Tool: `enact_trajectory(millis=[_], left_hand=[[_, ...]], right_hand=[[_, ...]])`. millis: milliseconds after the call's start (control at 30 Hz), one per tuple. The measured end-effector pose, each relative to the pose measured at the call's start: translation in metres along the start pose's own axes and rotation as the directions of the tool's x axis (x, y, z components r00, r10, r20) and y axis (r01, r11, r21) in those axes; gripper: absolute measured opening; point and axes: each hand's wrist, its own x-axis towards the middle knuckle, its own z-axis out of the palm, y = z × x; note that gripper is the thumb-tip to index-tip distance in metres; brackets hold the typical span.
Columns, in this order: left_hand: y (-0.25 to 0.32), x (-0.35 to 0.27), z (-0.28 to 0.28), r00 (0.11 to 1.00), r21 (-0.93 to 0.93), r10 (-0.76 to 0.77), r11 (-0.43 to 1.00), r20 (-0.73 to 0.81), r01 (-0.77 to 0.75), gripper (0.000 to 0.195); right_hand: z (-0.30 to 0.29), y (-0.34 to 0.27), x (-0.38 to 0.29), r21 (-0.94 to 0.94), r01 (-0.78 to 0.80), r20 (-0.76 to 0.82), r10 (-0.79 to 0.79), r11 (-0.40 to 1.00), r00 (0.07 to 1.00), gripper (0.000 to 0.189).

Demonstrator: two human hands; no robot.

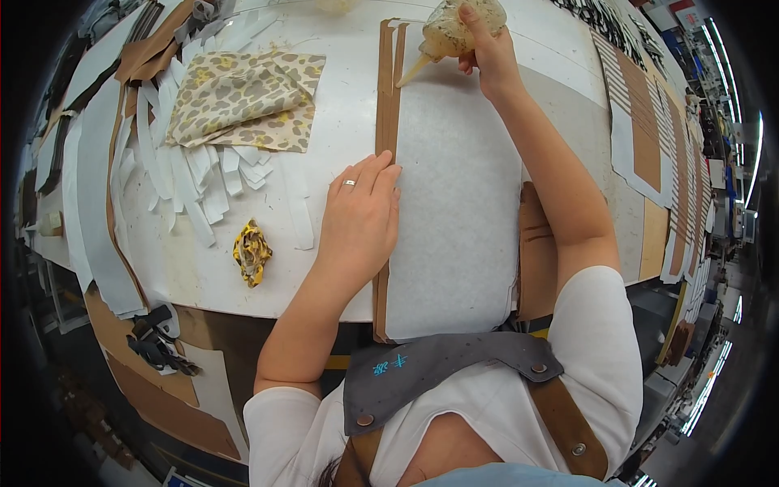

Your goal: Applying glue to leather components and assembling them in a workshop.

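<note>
My right hand (496, 58) grips a translucent squeeze bottle (456, 27) with dark specks on it. Its narrow yellowish nozzle points down and left, the tip at the far end of a brown strip (398, 55). Long brown strips (384, 109) run along the left edge of a white sheet (456, 201), which reaches the table's near edge. My left hand (362, 213) lies palm down across these strips, fingertips at the sheet's left edge, holding nothing. Part of the strips is hidden under it.
A leopard-print cloth (249, 100) lies on white strips (201, 176) at left, with a crumpled yellow-and-black wrapper (252, 252) nearer me. Brown corrugated cardboard (537, 262) sits right of the sheet. Brown and white pieces in rows (639, 128) lie far right; long grey panels (100, 201) far left.
</note>
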Motion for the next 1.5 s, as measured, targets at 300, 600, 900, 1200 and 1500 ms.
enact_trajectory(millis=[300, 600, 900, 1200, 1500], left_hand=[[0.001, 0.001, 0.0, 0.998, -0.027, -0.041, 0.999, -0.047, 0.039, 0.02], [-0.005, 0.001, -0.001, 0.989, 0.05, -0.125, 0.99, -0.083, 0.129, 0.019], [-0.009, 0.001, 0.002, 0.99, 0.069, -0.092, 0.993, -0.106, 0.1, 0.019], [-0.008, 0.002, 0.001, 0.989, 0.074, -0.122, 0.989, -0.088, 0.129, 0.019], [-0.013, 0.002, 0.003, 0.99, 0.087, -0.094, 0.991, -0.108, 0.104, 0.019]], right_hand=[[-0.032, 0.014, 0.005, -0.17, 0.18, 0.311, -0.12, 0.969, 0.943, 0.036], [-0.036, 0.016, -0.02, -0.203, 0.119, 0.257, -0.065, 0.972, 0.964, 0.041], [-0.044, 0.021, -0.047, -0.312, 0.086, 0.236, -0.01, 0.946, 0.972, 0.047], [-0.051, 0.026, -0.077, -0.308, 0.054, 0.24, 0.023, 0.95, 0.97, 0.051], [-0.049, 0.025, -0.113, -0.321, 0.046, 0.238, 0.033, 0.946, 0.971, 0.054]])
